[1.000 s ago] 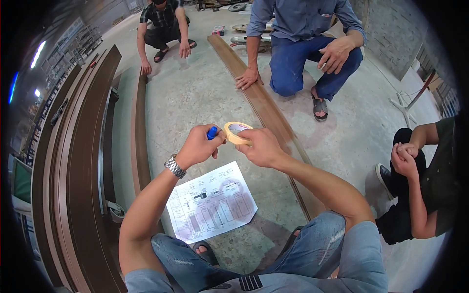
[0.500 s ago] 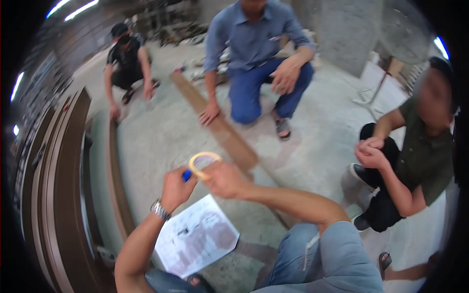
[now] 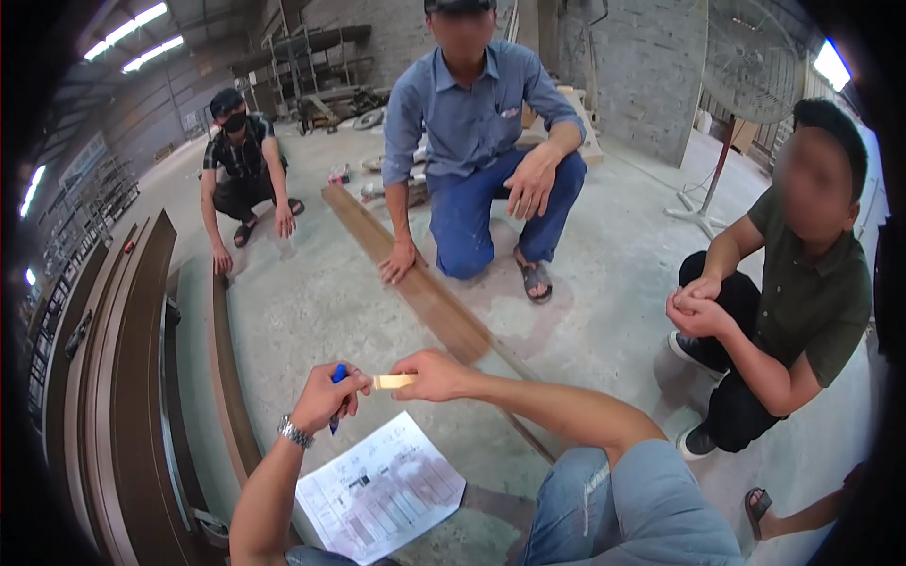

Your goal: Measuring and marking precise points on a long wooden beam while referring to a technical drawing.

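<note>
My left hand (image 3: 326, 398), with a steel watch at the wrist, is closed around a blue marker (image 3: 338, 374). Its thumb and fingertips reach the near end of a roll of yellowish tape (image 3: 393, 381); whether they pinch a loose end I cannot tell. The roll, turned edge-on, is gripped by my right hand (image 3: 436, 375). Below both hands a printed sheet with drawings (image 3: 382, 491) lies on the floor. Beyond them is a long brown board (image 3: 415, 288), with the hand of a person in a blue shirt (image 3: 403, 261) resting on it.
Long brown profiles (image 3: 132, 377) are stacked at the left, beside a single narrow brown strip (image 3: 222, 358). One person in black (image 3: 247, 165) squats at its far end. Another in a dark green shirt (image 3: 812, 274) squats at the right. A stand fan (image 3: 750, 66) stands behind.
The tape roll has turned from showing its ring to edge-on. Both hands sit lower in the picture, and the view has tilted up. The blue marker now points upright in my left hand.
</note>
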Action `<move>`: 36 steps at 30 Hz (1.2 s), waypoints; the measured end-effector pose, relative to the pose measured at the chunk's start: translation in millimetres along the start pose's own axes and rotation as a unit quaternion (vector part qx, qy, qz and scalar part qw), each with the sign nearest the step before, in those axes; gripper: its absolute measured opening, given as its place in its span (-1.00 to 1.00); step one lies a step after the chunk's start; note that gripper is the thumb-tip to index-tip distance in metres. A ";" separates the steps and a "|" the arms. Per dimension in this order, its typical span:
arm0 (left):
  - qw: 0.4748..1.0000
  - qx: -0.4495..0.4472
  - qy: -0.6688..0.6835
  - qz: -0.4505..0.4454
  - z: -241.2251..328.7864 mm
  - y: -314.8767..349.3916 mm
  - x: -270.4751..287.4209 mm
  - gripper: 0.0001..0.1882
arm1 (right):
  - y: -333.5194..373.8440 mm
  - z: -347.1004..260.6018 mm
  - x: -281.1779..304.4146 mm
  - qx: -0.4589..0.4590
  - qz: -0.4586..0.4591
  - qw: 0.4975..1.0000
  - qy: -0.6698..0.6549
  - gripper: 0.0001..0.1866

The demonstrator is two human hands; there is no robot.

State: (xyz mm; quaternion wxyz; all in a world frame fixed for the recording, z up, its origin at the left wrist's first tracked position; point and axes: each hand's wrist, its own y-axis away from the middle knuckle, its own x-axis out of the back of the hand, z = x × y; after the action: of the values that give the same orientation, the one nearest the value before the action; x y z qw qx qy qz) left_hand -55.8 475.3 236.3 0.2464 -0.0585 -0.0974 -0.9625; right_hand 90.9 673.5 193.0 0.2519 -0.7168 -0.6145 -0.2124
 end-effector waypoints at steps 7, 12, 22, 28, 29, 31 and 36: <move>0.997 0.033 -0.015 -0.071 -3.2 2.2 7.9 -0.61 | -9.5 23.5 7.0 -0.071 -0.109 0.934 -0.333 -0.65; 0.997 0.037 -0.029 -0.059 -13.9 -0.7 2.8 -0.69 | -9.3 42.1 1.7 -0.042 -0.089 0.934 -0.344 -0.52; 0.996 0.043 -0.078 0.005 -4.7 -1.2 -29.7 -0.65 | -6.5 6.5 2.2 -0.047 0.094 0.990 -0.097 -0.46; 0.998 0.042 -0.040 -0.017 -5.9 0.8 -34.3 -0.57 | -11.2 16.5 0.4 -0.053 0.143 0.979 -0.136 -0.66; 0.998 0.045 -0.049 -0.012 -4.6 1.0 -34.7 -0.56 | -12.2 18.0 -0.3 -0.082 0.160 0.969 -0.172 -0.72; 0.997 0.051 -0.061 -0.023 -1.7 1.3 -35.1 -0.57 | -11.4 21.9 -1.6 -0.067 0.170 0.970 -0.160 -0.75; 0.993 0.081 -0.064 -0.055 -10.0 -5.8 -33.8 -0.66 | -4.9 42.6 -5.8 -0.068 0.189 0.973 -0.116 -0.83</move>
State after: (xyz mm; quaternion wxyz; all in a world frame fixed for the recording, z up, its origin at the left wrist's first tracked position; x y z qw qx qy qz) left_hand -29.8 493.8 220.2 0.1905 -0.0945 -0.1933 -0.9578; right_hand 84.9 696.1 156.6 0.1647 -0.8551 -0.4773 -0.1179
